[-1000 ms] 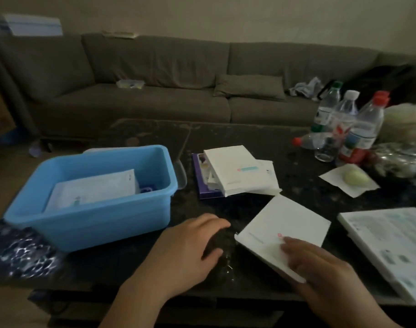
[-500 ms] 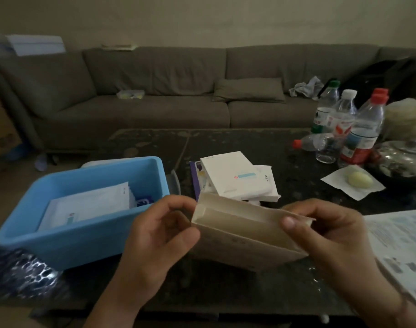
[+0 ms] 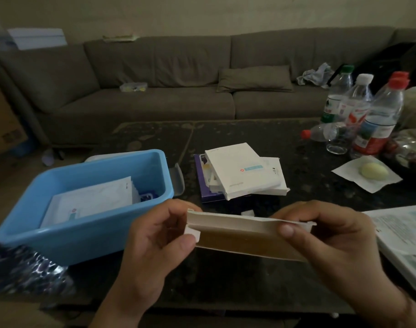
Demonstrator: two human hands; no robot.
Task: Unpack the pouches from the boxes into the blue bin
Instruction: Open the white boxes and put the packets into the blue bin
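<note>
I hold a flat white box (image 3: 240,235) up in front of me, its end flap open toward me. My left hand (image 3: 159,235) pinches its left end and a small side tab. My right hand (image 3: 325,235) grips its right end at the top flap. The inside looks brownish; I cannot see any pouch in it. The blue bin (image 3: 88,235) stands to the left on the table, with white pouches (image 3: 91,200) lying inside. A stack of white and purple boxes (image 3: 240,174) sits behind the held box.
Several plastic bottles (image 3: 368,114) and a glass stand at the back right of the dark table (image 3: 226,280). A napkin with a pale round item (image 3: 372,171) lies near them. Printed sheets (image 3: 405,237) lie at the right edge. A grey sofa (image 3: 178,86) runs behind.
The box has gone from lying on the table to being held up by both hands. Its end flap has opened wider between my fingers.
</note>
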